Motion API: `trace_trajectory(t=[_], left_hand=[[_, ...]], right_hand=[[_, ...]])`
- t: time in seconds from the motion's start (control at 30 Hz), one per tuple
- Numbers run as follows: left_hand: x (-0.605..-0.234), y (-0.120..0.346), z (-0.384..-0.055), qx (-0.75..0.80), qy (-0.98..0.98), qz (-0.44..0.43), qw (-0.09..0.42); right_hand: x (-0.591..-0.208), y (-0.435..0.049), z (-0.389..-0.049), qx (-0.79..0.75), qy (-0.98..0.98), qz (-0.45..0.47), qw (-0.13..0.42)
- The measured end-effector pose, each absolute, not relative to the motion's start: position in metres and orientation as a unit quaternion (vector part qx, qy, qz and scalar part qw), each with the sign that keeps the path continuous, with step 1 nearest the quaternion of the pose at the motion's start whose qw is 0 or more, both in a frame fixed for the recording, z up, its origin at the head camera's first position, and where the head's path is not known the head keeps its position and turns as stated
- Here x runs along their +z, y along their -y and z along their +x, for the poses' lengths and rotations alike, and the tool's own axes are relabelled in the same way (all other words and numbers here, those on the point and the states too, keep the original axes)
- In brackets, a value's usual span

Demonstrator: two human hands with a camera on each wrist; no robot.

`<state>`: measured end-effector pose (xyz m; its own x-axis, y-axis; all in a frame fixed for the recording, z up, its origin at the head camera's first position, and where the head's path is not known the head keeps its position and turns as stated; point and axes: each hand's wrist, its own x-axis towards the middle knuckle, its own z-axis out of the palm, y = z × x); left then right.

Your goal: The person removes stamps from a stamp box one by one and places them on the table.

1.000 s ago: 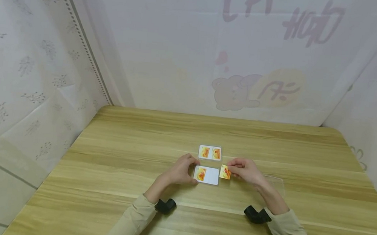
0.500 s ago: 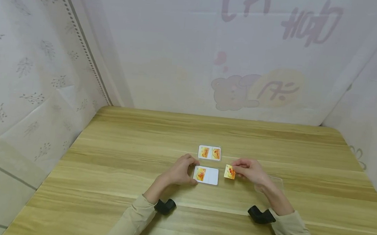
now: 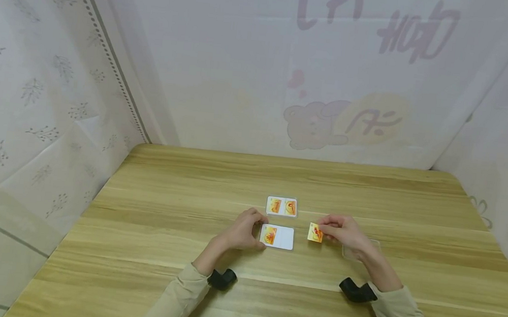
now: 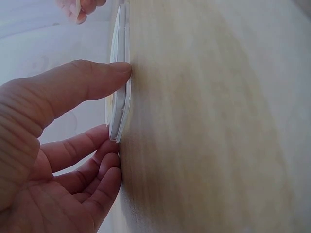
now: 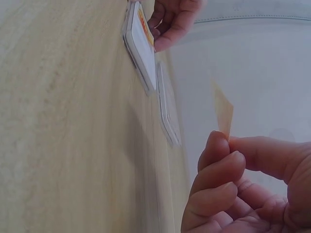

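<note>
A flat white rectangular case (image 3: 284, 238) with a clear rim lies on the table, an orange and yellow sticker (image 3: 268, 235) on its left half. My left hand (image 3: 241, 230) holds this case at its left end, thumb on the near edge and fingers at the far edge. In the left wrist view the thumb (image 4: 97, 80) touches the case's side. To the right, my right hand (image 3: 342, 232) pinches a small square orange and yellow sticker (image 3: 314, 232) between thumb and index finger. The right wrist view shows it thin, edge-on and raised off the table.
Behind the near case lies a second white case (image 3: 281, 213) bearing two orange stickers. A clear rectangular piece (image 3: 349, 254) lies partly under the right forearm. Black wrist mounts (image 3: 222, 279) sit by both sleeves. Patterned curtains (image 3: 226, 64) stand behind the wooden table (image 3: 187, 182).
My right hand has moved to the right with the pinched sticker, away from the near case's right edge. The left hand stays in place on the case.
</note>
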<state>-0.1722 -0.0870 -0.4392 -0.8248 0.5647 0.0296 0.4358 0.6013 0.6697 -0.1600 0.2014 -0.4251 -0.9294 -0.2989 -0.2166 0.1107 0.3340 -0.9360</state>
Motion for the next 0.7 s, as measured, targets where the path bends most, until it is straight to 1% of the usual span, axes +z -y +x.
trace_trajectory(t=[0.47, 0.7], left_hand=[[-0.439, 0.087, -0.172, 0.349, -0.889, 0.281, 0.093], [-0.441, 0.088, -0.173, 0.350, -0.888, 0.285, 0.090]], right_hand=[[-0.426, -0.209, -0.159, -0.570, -0.801, -0.056, 0.175], [-0.426, -0.215, -0.157, -0.566, -0.804, -0.078, 0.164]])
